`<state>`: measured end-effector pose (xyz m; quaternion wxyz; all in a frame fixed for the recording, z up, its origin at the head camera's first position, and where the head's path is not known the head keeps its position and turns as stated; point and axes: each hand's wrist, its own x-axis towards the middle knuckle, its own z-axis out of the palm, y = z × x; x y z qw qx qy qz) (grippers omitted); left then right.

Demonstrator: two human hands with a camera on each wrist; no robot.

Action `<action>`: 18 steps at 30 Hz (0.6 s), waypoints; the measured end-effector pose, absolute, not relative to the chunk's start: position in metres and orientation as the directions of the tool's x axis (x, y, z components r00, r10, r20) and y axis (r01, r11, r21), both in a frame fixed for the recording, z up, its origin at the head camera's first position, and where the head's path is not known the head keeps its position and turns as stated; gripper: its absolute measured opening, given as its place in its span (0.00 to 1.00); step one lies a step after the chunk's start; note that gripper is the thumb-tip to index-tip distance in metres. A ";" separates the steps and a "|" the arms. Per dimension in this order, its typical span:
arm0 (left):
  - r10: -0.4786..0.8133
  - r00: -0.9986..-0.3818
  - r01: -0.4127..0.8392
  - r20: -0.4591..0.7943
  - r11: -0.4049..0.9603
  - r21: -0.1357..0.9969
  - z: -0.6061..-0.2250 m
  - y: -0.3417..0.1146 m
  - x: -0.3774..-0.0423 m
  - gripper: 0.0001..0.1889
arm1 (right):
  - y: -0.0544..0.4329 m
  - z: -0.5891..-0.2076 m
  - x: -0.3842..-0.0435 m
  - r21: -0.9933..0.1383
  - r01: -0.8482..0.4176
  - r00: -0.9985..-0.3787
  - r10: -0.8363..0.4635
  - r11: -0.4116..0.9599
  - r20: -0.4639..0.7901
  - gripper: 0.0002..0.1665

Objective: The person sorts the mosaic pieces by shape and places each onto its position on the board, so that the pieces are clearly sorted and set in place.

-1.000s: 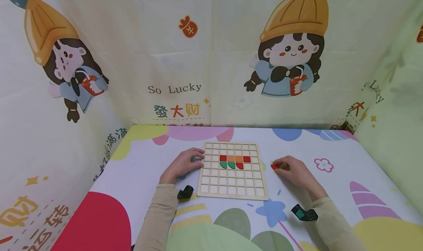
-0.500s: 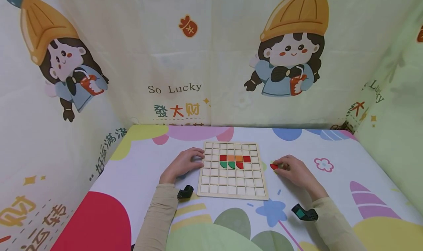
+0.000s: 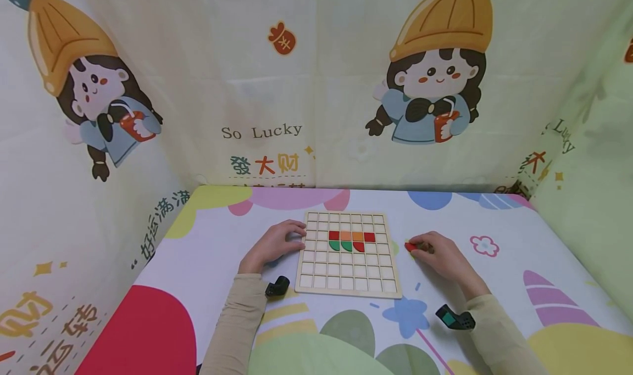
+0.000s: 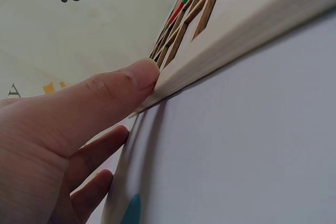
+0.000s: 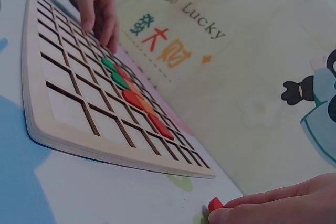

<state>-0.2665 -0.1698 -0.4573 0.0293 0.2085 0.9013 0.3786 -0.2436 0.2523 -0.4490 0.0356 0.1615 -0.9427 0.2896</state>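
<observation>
A light wooden grid board lies flat on the table, with several thin coloured pieces in its cells. Red and orange square pieces form one row. Just below that row sit two green quarter-round pieces and a red quarter-round piece. My left hand touches the board's left edge, its thumb against the wooden rim and its fingers loosely extended. To the right of the board, my right hand pinches a small red piece between thumb and fingertips. The fingers hide much of that piece.
A patterned tablecloth covers the table. Printed cloth walls rise at the back and both sides. Black wrist devices show by the left sleeve and the right sleeve.
The red piece in my right hand has turned slightly between the fingertips. The right hand has stayed in about the same spot. My left hand and the board have not moved.
</observation>
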 end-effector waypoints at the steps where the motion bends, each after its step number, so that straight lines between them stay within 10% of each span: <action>1: 0.398 -0.911 0.354 0.105 0.627 0.695 -0.457 -0.170 -0.266 0.15 | 0.252 -0.449 -0.243 -0.541 -0.319 -0.947 -0.278 0.778 0.159 0.16; 18: 0.395 -0.913 0.352 0.106 0.624 0.698 -0.459 -0.169 -0.267 0.14 | 0.235 -0.443 -0.239 -0.581 -0.357 -0.933 -0.299 0.731 0.198 0.16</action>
